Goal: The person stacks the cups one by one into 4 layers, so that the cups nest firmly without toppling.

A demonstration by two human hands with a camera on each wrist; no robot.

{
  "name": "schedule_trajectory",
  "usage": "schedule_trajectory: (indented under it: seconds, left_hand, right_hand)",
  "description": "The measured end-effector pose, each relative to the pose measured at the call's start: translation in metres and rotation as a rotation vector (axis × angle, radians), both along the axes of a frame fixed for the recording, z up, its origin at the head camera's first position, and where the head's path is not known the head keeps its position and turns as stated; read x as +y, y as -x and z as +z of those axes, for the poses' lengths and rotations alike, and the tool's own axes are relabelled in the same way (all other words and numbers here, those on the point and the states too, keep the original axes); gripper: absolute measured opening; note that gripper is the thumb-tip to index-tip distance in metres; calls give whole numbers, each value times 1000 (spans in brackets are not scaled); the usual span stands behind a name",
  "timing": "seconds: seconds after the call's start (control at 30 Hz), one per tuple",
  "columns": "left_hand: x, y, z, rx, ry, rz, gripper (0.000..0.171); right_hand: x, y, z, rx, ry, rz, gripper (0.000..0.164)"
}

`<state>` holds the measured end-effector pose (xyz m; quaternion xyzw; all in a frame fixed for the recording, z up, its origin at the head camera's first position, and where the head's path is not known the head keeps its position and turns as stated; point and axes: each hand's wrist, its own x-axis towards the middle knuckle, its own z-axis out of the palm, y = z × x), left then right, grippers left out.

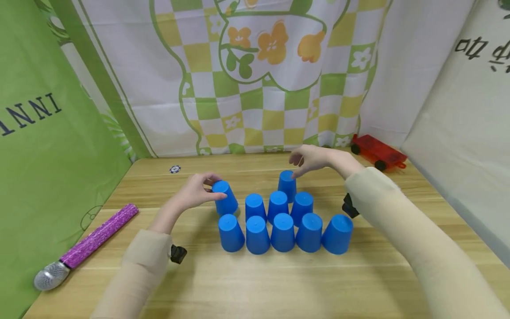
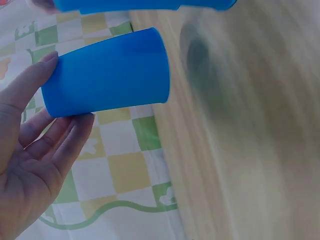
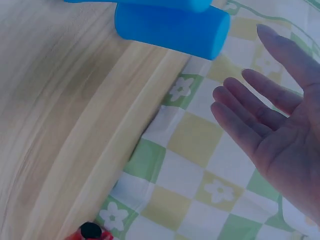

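Note:
My left hand [image 1: 196,191] pinches an upside-down blue cup [image 1: 225,200] near its closed end, at the left of the group. That cup tilts a little, and in the left wrist view the thumb and fingers [image 2: 75,142] lie on its opposite sides. Just above another upturned blue cup [image 1: 287,186] at the back is my right hand [image 1: 312,158]. In the right wrist view its fingers [image 3: 240,112] are spread and apart from the cup. Several upturned blue cups [image 1: 283,232] form a front row. Behind them stand three more cups [image 1: 277,206] side by side.
A purple microphone [image 1: 95,239] with a silver head lies at the table's left. A red toy cart [image 1: 378,152] stands at the back right corner. A small round chip [image 1: 175,169] lies at the back left. Patterned curtains [image 1: 263,106] hang behind the table.

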<state>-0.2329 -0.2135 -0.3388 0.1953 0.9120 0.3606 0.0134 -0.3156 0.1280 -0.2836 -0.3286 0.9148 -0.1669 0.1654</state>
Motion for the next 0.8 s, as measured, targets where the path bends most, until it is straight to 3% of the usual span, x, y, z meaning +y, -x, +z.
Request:
schedule_trajectory:
  seconds: [0.33, 0.63, 0.8]
  left_hand:
    - [-2, 27, 31, 3, 70, 71, 47]
    - [7, 56, 43, -22, 136, 78, 49]
    - [22, 66, 47, -46, 144, 67, 49]
  right_hand:
    - [29, -20, 4, 30, 82, -2, 47]
    - [46, -38, -12, -23, 115, 9, 47]
    - [47, -45, -20, -33, 119, 34, 50]
